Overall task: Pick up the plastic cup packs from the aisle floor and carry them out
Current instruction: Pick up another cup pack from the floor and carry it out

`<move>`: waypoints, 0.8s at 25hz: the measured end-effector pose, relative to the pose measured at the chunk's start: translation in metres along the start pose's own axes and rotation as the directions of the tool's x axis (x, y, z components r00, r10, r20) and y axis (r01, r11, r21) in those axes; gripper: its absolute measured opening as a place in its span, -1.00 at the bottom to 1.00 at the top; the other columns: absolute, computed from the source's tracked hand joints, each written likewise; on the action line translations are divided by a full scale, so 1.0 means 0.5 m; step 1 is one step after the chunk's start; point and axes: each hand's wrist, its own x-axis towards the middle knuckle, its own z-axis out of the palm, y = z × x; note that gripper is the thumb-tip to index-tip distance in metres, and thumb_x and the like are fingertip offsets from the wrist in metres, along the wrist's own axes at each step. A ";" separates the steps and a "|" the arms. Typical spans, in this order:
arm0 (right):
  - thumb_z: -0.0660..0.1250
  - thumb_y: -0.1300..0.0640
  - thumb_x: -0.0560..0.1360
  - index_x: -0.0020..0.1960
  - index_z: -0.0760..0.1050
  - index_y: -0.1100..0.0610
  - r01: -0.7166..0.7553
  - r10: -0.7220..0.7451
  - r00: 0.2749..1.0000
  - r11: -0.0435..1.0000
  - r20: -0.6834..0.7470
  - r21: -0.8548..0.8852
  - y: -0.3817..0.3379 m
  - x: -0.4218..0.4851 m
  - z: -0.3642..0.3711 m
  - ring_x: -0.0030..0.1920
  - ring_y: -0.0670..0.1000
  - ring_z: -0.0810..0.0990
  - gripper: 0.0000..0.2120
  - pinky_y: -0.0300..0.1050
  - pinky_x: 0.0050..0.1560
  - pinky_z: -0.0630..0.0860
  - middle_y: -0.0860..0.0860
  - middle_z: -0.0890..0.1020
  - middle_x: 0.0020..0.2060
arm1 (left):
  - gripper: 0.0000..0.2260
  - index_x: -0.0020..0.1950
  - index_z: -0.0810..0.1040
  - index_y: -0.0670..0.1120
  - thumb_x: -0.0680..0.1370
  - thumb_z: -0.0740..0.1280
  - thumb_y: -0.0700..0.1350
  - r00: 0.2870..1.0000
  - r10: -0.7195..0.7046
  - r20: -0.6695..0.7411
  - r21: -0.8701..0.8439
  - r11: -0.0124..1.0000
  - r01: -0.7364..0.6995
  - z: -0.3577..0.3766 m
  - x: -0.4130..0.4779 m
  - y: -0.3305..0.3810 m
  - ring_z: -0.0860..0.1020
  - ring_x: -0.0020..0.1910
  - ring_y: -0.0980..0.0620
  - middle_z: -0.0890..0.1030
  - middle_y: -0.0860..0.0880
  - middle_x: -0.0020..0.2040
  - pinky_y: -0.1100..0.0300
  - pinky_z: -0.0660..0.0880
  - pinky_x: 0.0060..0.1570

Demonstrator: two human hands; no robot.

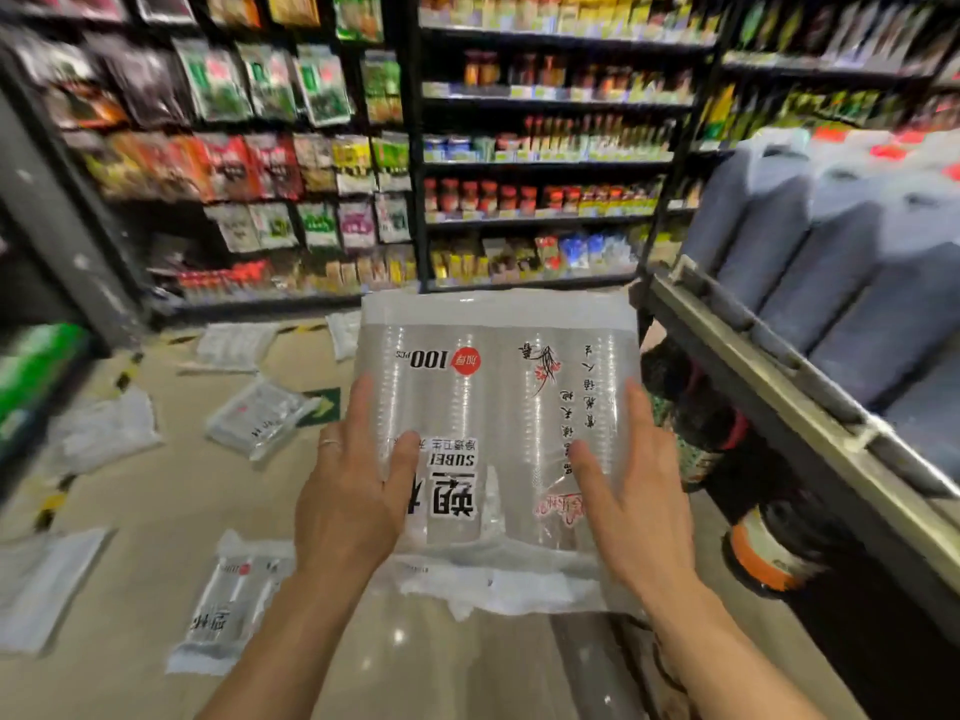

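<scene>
A large clear plastic cup pack [498, 397] with black and red print is held up in front of me, above the aisle floor. My left hand [358, 485] grips its left edge, thumb on top. My right hand [634, 485] grips its right edge the same way. Several more cup packs lie on the floor: one near my left forearm [228, 610], one further out [260, 415], two near the far shelves [234, 345] [344, 332], and a flat white pack at the left edge [47, 584].
Stocked shelves [545, 163] line the far side and hanging snack bags [260, 148] fill the left. A shelf edge [779, 392] with grey jugs [831, 252] juts in at right, dark bottles [727, 459] below it. A crumpled white bag [104, 428] lies on the floor.
</scene>
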 end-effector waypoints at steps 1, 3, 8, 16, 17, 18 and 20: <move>0.16 -0.22 0.58 0.57 -0.15 -0.21 0.011 -0.011 1.000 1.000 -0.022 -0.009 -0.062 0.028 -0.050 0.16 0.04 0.44 -0.30 -0.06 0.00 0.34 0.04 0.28 0.41 | -0.41 0.57 -0.16 0.27 0.61 0.06 0.22 1.000 0.017 -0.013 -0.003 1.000 -0.017 -0.063 0.025 0.051 0.41 0.31 -0.15 0.34 -0.12 0.43 -0.05 0.43 0.12; 0.13 -0.23 0.58 0.57 -0.16 -0.23 0.008 -0.009 0.999 0.999 -0.053 -0.035 -0.167 0.068 -0.137 0.20 0.13 0.48 -0.32 0.02 0.03 0.40 0.04 0.26 0.42 | -0.40 0.57 -0.20 0.26 0.61 0.02 0.24 0.999 0.039 -0.034 0.006 0.999 -0.039 -0.166 0.063 0.143 0.42 0.32 -0.17 0.32 -0.14 0.45 -0.08 0.43 0.16; 0.10 -0.24 0.59 0.56 -0.15 -0.24 0.049 -0.057 0.982 0.998 -0.182 -0.048 -0.415 0.083 -0.372 0.29 0.19 0.45 -0.35 0.04 0.04 0.38 0.06 0.26 0.45 | -0.41 0.57 -0.21 0.23 0.63 0.04 0.22 0.982 0.151 -0.112 0.031 0.988 -0.149 -0.437 0.102 0.358 0.43 0.33 -0.22 0.28 -0.17 0.50 -0.08 0.45 0.11; 0.15 -0.20 0.60 0.56 -0.11 -0.24 0.018 -0.044 0.885 0.998 -0.463 -0.061 -0.613 -0.031 -0.631 0.41 0.07 0.27 -0.35 0.06 0.23 0.33 0.04 0.24 0.49 | -0.42 0.57 -0.15 0.20 0.63 0.06 0.21 0.923 0.367 -0.115 -0.075 0.923 -0.377 -0.661 0.081 0.578 0.50 0.19 -0.26 0.39 -0.25 0.36 -0.09 0.43 0.02; 0.15 -0.20 0.60 0.56 -0.12 -0.24 -0.011 -0.025 0.863 0.998 -0.504 -0.070 -0.618 -0.055 -0.661 0.41 0.07 0.27 -0.35 0.06 0.23 0.33 0.04 0.23 0.49 | -0.42 0.57 -0.16 0.21 0.63 0.07 0.21 0.912 0.398 -0.102 -0.100 0.908 -0.407 -0.668 0.071 0.605 0.50 0.18 -0.26 0.40 -0.24 0.35 -0.08 0.42 0.00; 0.16 -0.19 0.59 0.56 -0.12 -0.24 -0.045 -0.004 0.843 0.996 -0.538 -0.078 -0.619 -0.080 -0.690 0.42 0.08 0.28 -0.35 0.06 0.24 0.33 0.05 0.23 0.49 | -0.41 0.56 -0.16 0.22 0.63 0.07 0.21 0.900 0.427 -0.087 -0.121 0.892 -0.435 -0.672 0.057 0.634 0.51 0.17 -0.25 0.40 -0.23 0.34 -0.07 0.42 -0.01; 0.16 -0.20 0.59 0.56 -0.12 -0.24 -0.114 0.034 0.809 0.988 -0.587 -0.100 -0.610 -0.129 -0.743 0.44 0.10 0.25 -0.34 0.08 0.28 0.31 0.03 0.22 0.51 | -0.42 0.55 -0.17 0.23 0.63 0.07 0.22 0.878 0.475 -0.055 -0.168 0.862 -0.478 -0.663 0.027 0.684 0.52 0.15 -0.26 0.39 -0.23 0.36 -0.05 0.42 -0.06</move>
